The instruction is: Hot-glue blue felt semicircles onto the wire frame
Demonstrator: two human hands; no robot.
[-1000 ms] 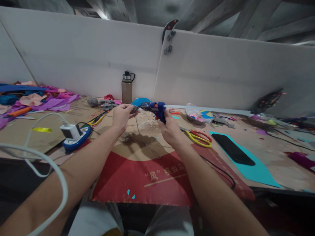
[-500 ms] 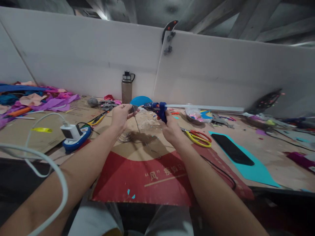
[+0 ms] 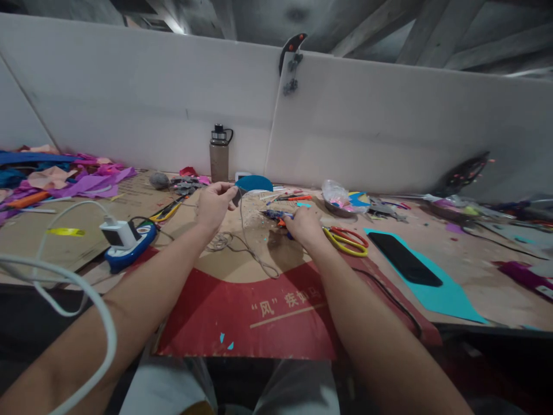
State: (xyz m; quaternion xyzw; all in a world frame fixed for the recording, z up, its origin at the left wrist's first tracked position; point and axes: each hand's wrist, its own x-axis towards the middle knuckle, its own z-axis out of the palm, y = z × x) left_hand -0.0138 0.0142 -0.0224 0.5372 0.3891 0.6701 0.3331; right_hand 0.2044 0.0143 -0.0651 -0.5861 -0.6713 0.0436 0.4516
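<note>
My left hand (image 3: 216, 204) pinches a small dark grey piece (image 3: 237, 197), from which a thin grey cord (image 3: 246, 245) hangs down to loose coils on the cardboard. To the right, my right hand (image 3: 305, 223) is closed on a blue glue gun (image 3: 276, 215), held low over the board with its nozzle pointing left. The palm and fingers hide much of the gun. A blue disc (image 3: 254, 183) lies just behind my left hand. Beneath both hands is the red and tan cardboard (image 3: 242, 311).
Yellow-and-red-handled scissors (image 3: 348, 242) and a black phone (image 3: 406, 259) on turquoise sheet lie right. A bottle (image 3: 219, 155) stands behind. At left are a blue power strip (image 3: 132, 251), a white cable (image 3: 108, 323) and coloured scraps (image 3: 95, 181). A bag-lined bowl (image 3: 339, 202) sits back right.
My right hand has lowered the glue gun away from the grey piece to the board. My left hand still holds the piece, now turned more upright, and the blue disc shows more.
</note>
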